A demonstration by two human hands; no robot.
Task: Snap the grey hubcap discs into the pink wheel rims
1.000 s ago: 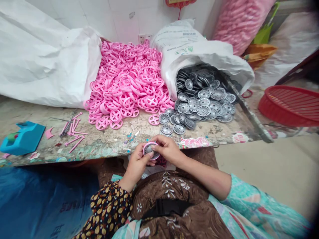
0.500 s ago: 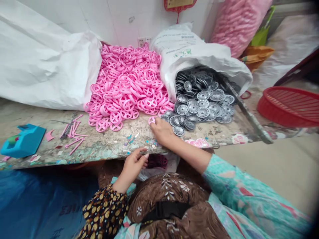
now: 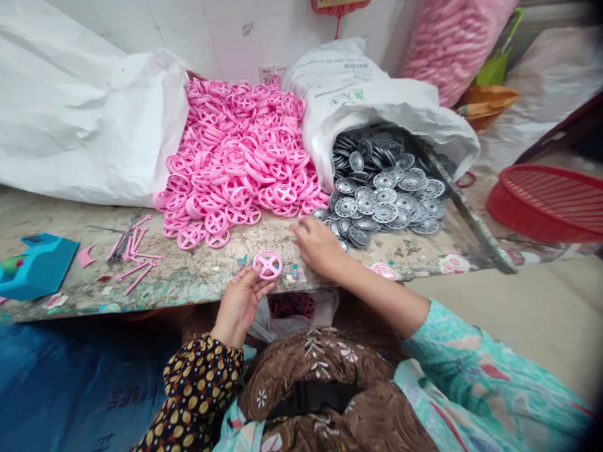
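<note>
My left hand (image 3: 240, 301) pinches a pink plastic wheel (image 3: 267, 265) with a cross of spokes, held up at the front edge of the worktable. To its right, my right hand (image 3: 320, 248) is low over the tabletop, its fingers apart and slightly bent, with nothing visible in them. It is beside the front of a pile of grey slotted discs (image 3: 385, 212), partly covering the nearest ones. Behind my hands spreads a large heap of similar pink wheels (image 3: 235, 163).
White sacks (image 3: 89, 132) flank the pink heap; the right sack (image 3: 377, 94) spills the grey discs. A metal bar (image 3: 471, 216) lies beside them. Pink sticks (image 3: 136, 251) and a blue tape dispenser (image 3: 40, 267) are at left, a red basket (image 3: 541, 201) at right.
The pink wheel that my right hand was pinching is now in my left hand, which has risen to the table edge. My right hand has shifted slightly right and its fingers have spread.
</note>
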